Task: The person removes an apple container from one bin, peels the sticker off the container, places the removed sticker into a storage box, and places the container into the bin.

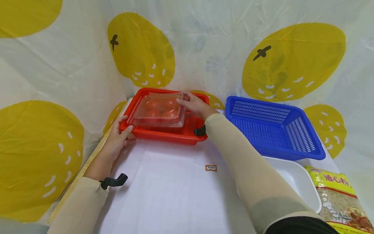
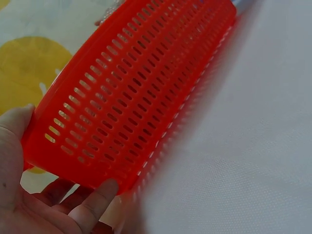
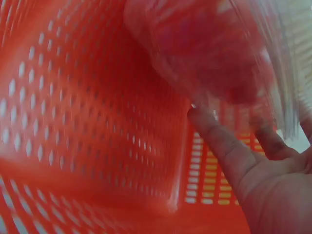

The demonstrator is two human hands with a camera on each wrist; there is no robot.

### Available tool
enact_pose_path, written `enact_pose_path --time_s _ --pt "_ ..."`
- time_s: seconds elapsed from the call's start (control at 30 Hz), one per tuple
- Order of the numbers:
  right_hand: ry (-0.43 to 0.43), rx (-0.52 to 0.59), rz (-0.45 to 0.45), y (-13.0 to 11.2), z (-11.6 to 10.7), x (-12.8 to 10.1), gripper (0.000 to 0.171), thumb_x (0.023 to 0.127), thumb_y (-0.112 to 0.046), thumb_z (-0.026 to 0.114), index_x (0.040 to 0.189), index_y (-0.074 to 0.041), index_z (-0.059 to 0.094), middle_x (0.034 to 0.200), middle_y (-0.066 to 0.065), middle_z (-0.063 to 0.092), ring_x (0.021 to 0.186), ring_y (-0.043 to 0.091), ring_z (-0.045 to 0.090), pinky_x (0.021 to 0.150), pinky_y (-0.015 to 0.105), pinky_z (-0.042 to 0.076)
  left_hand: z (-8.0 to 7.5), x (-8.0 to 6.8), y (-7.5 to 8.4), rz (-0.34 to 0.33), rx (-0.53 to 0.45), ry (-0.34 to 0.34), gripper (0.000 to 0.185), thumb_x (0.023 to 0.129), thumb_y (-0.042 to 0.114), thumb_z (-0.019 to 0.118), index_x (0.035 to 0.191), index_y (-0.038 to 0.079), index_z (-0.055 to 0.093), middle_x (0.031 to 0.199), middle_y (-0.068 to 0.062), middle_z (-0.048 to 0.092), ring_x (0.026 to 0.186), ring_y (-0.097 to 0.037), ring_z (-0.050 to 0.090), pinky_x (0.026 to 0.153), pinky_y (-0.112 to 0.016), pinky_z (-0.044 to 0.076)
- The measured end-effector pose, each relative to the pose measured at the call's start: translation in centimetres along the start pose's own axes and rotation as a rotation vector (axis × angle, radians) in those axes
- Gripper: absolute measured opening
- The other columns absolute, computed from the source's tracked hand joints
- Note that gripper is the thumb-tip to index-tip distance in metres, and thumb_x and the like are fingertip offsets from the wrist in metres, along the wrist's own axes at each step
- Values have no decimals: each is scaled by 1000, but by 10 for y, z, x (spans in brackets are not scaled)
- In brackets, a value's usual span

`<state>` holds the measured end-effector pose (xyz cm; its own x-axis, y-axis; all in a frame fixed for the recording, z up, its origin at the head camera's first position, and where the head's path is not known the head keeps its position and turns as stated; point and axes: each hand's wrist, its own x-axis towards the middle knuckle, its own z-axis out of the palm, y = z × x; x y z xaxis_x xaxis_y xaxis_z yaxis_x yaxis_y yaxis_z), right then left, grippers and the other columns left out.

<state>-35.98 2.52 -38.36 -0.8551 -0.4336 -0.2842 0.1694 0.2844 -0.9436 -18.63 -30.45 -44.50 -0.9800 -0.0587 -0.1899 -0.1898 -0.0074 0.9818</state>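
A red slotted plastic basket (image 1: pixel 163 136) stands at the back left of the table. Inside it, tilted, is a clear plastic box of tomatoes (image 1: pixel 159 112), which fills its left and middle part. My right hand (image 1: pixel 195 104) reaches over the basket and holds the box by its right end; in the right wrist view the fingers (image 3: pixel 222 141) lie against the clear plastic. At the basket's front left corner, my left hand (image 1: pixel 114 138) grips the rim, thumb on the near side. The left wrist view shows the basket's slotted wall (image 2: pixel 122 92) beside that hand.
To the right stands a blue slotted basket (image 1: pixel 263 130), with a white tray (image 1: pixel 301 182) in front of it. A yellow-topped bag of pasta (image 1: pixel 336 198) lies at the far right. One small orange-brown packet (image 1: pixel 211 168) lies mid-table. A fruit-print curtain (image 1: pixel 204 48) hangs behind.
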Motion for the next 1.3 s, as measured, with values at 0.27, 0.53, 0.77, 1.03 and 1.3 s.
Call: enact_pose_path --time_s 0.27,0.53,0.77,1.03,1.3 --pt "-29 -144 -2 -1 -2 -3 68 101 -45 73 160 -40 38 151 4 48 138 30 50 105 58 55 2 -6 -1 3 10 6 68 111 29 58 166 45 22 175 -8 16 139 -32 47 111 -49 51" --pt "-26 -161 76 -6 2 -13 66 101 -43 74 156 -36 39 153 2 46 143 27 43 113 55 49 1 -9 0 4 -1 0 68 111 32 60 166 47 22 175 -7 17 144 -32 43 113 -51 48" --pt "35 -280 106 15 7 -5 64 95 -59 75 148 -39 45 142 -1 53 137 25 44 111 56 51 -1 -9 -2 -9 -19 -11 69 110 33 61 166 47 22 175 -8 16 144 -30 43 114 -51 46" --pt "94 -343 139 17 9 -3 67 94 -64 74 149 -40 45 143 -1 53 137 26 44 110 58 51 -2 -5 -1 -7 -2 -16 69 110 32 61 166 45 23 175 -8 16 143 -30 42 112 -47 50" --pt "207 -271 33 0 0 -15 66 106 -57 61 162 -28 42 155 6 50 133 29 53 108 52 53 -2 3 -1 0 22 -17 72 110 34 62 168 41 21 174 -10 16 137 -29 47 109 -43 54"
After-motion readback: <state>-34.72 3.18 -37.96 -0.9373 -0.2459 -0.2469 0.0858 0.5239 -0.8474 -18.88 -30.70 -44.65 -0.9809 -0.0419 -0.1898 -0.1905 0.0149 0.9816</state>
